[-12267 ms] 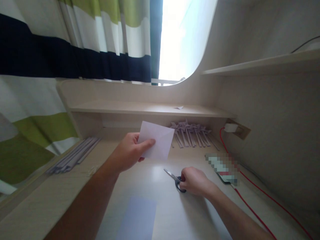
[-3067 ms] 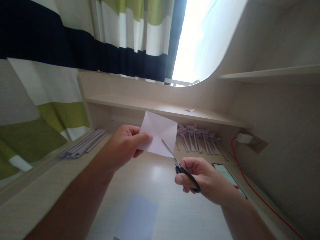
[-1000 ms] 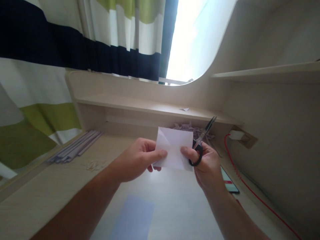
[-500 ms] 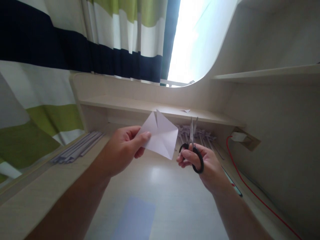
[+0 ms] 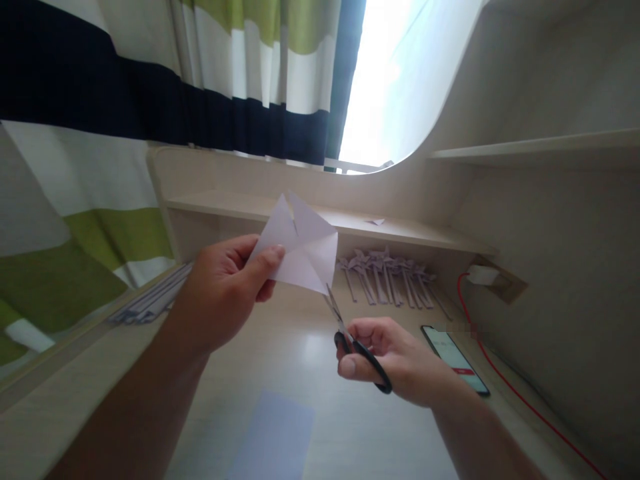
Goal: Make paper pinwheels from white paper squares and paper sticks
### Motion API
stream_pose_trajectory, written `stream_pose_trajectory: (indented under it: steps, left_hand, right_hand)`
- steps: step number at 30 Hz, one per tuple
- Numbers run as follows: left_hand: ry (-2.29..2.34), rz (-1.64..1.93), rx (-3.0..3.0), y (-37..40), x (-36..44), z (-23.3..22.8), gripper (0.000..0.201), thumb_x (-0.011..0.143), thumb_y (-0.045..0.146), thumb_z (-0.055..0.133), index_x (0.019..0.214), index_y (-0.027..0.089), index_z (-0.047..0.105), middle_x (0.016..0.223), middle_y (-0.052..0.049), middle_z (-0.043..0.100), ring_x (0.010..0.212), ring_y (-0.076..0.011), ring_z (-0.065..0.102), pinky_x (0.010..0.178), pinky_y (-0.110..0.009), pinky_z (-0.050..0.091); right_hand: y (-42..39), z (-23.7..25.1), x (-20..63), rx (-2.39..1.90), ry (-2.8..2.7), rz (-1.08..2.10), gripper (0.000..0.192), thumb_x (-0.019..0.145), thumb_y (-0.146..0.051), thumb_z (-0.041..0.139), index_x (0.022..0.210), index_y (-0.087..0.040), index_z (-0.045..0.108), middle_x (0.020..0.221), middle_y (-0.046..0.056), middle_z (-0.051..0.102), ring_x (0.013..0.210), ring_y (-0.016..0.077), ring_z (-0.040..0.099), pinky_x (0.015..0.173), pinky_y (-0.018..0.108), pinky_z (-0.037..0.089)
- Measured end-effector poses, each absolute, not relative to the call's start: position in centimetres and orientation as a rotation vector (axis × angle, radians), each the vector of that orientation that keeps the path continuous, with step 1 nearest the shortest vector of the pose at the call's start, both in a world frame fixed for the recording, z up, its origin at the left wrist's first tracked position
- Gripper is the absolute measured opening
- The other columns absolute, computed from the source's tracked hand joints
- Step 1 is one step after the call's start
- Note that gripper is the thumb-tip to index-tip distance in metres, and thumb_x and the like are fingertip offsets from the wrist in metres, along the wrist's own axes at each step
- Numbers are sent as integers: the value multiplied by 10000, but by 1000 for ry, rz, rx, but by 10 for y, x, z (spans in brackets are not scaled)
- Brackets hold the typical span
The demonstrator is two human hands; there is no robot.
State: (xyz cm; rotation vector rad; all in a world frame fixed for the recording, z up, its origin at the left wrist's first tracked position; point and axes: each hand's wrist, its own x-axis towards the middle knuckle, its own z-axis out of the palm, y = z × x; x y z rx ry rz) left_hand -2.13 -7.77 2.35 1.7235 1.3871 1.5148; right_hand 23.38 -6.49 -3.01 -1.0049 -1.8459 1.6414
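My left hand pinches the left side of a square sheet of white paper, thumb on top. A slit runs from the paper's top corner toward its middle, and crease lines cross it. In my right hand are scissors with black handles, my thumb and fingers at the loops. The slightly parted blades point up and left, their tips at the paper's lower right corner. Below, another pale sheet lies on the desk.
Several paper pinwheels on sticks lie under the back shelf, with a paper scrap on top. Rolled paper sticks are at left. A phone lies right, near a red cable from a white plug.
The scissors have swung from upright to leaning left and come down to the paper's lower right corner. My left hand and the paper have shifted left and slightly up.
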Motion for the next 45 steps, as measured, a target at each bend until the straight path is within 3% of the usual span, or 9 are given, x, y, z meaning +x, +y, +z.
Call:
stream_pose_trajectory:
  steps: [14, 25, 37, 45]
  left_hand:
    - [1354, 1428, 1769, -78, -19, 23, 388, 944, 417, 603, 637, 185, 554, 534, 39, 525, 489, -101, 448, 466, -232, 321]
    - [1427, 1394, 1804, -78, -20, 25, 412, 943, 447, 587, 622, 190, 552, 533, 37, 528, 483, -110, 446, 467, -244, 317]
    - [1441, 1391, 1797, -78, -20, 26, 429, 931, 447, 587, 591, 193, 529, 514, 39, 514, 474, -105, 436, 464, -241, 314]
    - [1377, 1382, 1793, -79, -20, 26, 408, 946, 432, 588, 622, 187, 557, 527, 41, 515, 488, -103, 437, 475, -236, 321]
  right_hand:
    - [-65, -30, 232, -995, -1837, 1608, 402, 748, -484, 886, 796, -153, 663, 671, -38, 532, 603, 94, 405, 540, 236, 286]
    - [-67, -26, 228, -1025, -1801, 1610, 386, 737, -472, 886, 725, -160, 661, 654, 2, 651, 593, 112, 519, 541, 230, 368]
    - [-67, -25, 228, -1098, -1766, 1555, 431, 691, -474, 913, 646, -159, 623, 537, -23, 607, 472, 72, 420, 450, 216, 259]
    - [-68, -24, 229, -1081, -1735, 1570, 391, 700, -412, 924, 659, -151, 634, 556, -20, 622, 491, 74, 465, 461, 200, 293]
